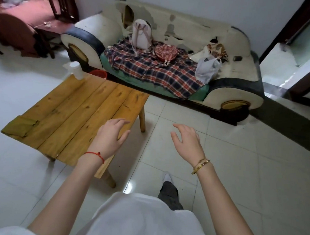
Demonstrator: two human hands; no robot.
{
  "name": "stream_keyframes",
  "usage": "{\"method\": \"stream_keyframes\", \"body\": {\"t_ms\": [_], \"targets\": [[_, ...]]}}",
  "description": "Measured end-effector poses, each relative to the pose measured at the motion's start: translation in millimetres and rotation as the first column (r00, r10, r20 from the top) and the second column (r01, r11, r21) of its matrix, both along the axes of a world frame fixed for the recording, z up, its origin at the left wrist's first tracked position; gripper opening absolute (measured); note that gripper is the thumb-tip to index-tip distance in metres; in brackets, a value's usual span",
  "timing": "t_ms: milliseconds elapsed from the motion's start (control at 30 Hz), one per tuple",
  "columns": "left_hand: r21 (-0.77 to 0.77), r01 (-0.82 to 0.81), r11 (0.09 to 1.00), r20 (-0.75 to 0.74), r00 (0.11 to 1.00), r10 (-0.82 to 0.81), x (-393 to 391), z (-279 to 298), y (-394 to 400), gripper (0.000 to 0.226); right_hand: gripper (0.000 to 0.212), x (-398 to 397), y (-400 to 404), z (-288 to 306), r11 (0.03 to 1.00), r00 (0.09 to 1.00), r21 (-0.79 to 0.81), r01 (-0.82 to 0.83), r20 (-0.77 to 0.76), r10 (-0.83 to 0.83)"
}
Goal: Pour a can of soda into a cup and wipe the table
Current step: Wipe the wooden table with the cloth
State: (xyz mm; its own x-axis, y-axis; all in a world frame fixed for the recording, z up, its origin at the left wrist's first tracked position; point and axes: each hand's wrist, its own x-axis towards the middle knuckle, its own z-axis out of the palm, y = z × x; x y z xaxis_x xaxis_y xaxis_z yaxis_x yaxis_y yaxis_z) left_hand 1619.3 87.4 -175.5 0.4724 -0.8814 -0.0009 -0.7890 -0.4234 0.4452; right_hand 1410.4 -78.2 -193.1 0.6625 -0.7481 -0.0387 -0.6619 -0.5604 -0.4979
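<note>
Head view, standing at near end of low wooden bench (64,110). No soda can in view anywhere; location cannot be told.

Cup (76,70): pale, translucent plastic, upright on far left corner of bench, blurred. Long axis vertical, mouth up. Red bowl (98,73) just behind it on floor, beside sofa (172,37).

Left hand (112,135): grip wide, fingers spread and relaxed, holding nothing, over near right corner of bench. Contact with the wood cannot be told. Right hand (186,139): grip likewise wide and empty, out over floor tiles, off to the right of bench.

Key relation: cup lies forward and to the left of both hands, well apart, the length of the bench between. Left hand nearer, already over the boards; right hand farther and off the bench.

Yellowish flat piece (20,127) on near left corner of bench, possibly a wiping cloth; uncertain.

Judgement: task not yet begun; can must be found first.
</note>
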Motion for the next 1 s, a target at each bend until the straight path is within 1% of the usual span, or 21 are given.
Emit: {"method": "stream_keyframes", "body": {"t_ms": [100,300,467,567,733,900,1000], "targets": [[0.006,-0.095,0.995,0.034,0.995,0.095,6.8,5.7,-45.1,0.041,0.044,20.2,-62.9,5.6,0.995,0.996,-0.031,-0.090,-0.008,0.089],[-0.022,-0.262,0.965,0.051,0.963,0.263,7.6,24.7,-138.1,0.040,0.045,65.4,-190.0,29.4,0.960,0.963,-0.084,-0.267,0.010,0.269],[-0.046,-0.420,0.907,0.068,0.904,0.422,10.2,35.9,-178.1,0.041,0.044,106.0,-258.6,37.2,0.902,0.906,-0.111,-0.417,0.021,0.422],[-0.027,-0.503,0.864,0.089,0.859,0.504,14.7,39.1,-182.9,0.042,0.042,132.9,-277.9,36.4,0.861,0.864,-0.115,-0.495,0.040,0.502],[0.005,-0.624,0.781,0.095,0.778,0.621,22.1,38.5,-179.7,0.043,0.041,174.6,-287.0,27.4,0.798,0.799,-0.087,-0.596,0.040,0.601],[0.062,-0.691,0.720,0.087,0.722,0.686,32.7,26.1,-174.7,0.043,0.043,207.8,-284.2,16.4,0.731,0.731,-0.053,-0.681,0.018,0.682],[0.070,-0.730,0.679,0.076,0.683,0.727,42.2,15.7,-170.7,0.043,0.043,227.2,-282.4,8.5,0.695,0.696,-0.043,-0.718,-0.013,0.718]]}}
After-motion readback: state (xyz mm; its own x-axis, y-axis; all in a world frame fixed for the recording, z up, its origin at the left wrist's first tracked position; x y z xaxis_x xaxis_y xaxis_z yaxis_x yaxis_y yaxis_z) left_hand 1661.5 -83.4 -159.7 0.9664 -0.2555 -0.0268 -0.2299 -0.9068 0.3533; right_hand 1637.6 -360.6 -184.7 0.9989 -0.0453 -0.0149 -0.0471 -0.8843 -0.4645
